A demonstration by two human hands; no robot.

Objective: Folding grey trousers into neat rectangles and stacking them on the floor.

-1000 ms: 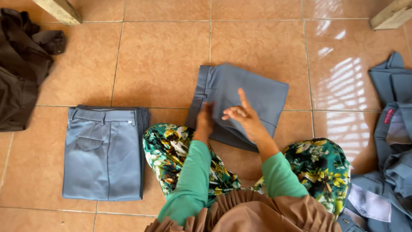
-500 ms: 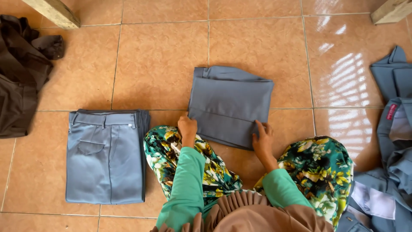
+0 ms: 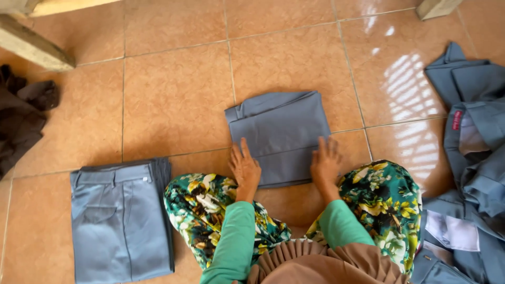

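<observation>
A folded grey-blue garment [image 3: 279, 134] lies flat on the orange tiled floor [image 3: 173, 94] in front of my knees. My left hand [image 3: 244, 168] rests flat with fingers spread on its near left corner. At the near right corner my right hand [image 3: 325, 164] presses down the same way. Both hands lie open on the cloth and grip nothing. My knees in green floral fabric [image 3: 210, 202] sit just below the garment.
A folded pair of grey-blue trousers [image 3: 121, 221] lies at the left. A loose heap of grey-blue clothes [image 3: 471, 158] fills the right side. Dark brown cloth [image 3: 21, 121] lies far left. Wooden legs [image 3: 31, 44] stand at the top left and top right [image 3: 434, 8].
The garment was folded over into a neat rectangle. My hands moved from its middle to its near corners and now lie flat there.
</observation>
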